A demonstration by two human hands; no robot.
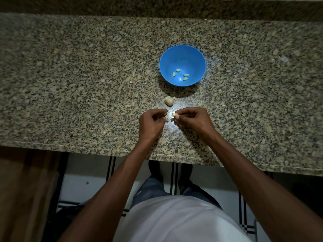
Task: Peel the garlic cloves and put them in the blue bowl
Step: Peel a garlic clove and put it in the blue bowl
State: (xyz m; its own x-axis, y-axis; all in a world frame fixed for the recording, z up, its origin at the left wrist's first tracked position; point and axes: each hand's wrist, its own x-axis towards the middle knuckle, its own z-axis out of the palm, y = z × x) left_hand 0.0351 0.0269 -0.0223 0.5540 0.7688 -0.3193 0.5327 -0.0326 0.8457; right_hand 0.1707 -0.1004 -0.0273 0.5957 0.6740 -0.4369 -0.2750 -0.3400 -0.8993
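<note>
While both hands work above the near part of the speckled granite counter (73,81), the right hand (194,120) pinches a small pale garlic clove (173,115) between the thumb and the first fingers, with the other fingers curled under. The clove looks cream-white with a little yellow, and thin papery skin seems to hang from it, but it is too small to see how much skin is left. The left hand (151,121) is just beside it, with the fingers curled in and the fingertips close together; a small shred shows under its fingers, and I cannot tell whether the hand holds it or is empty. The two hands nearly meet at their fingertips. A partly broken garlic bulb (169,100), off-white with a dry pointed stem, lies on the counter just beyond the hands. Farther toward the back edge stands the round blue plastic bowl (197,55), near the middle of the counter and close to the bulb, not touching it. Four peeled garlic cloves (178,70) lie apart from each other on the bottom of the bowl; they are smooth and pale yellow-green. A few small pale flakes of skin lie on the counter under the hands.
</note>
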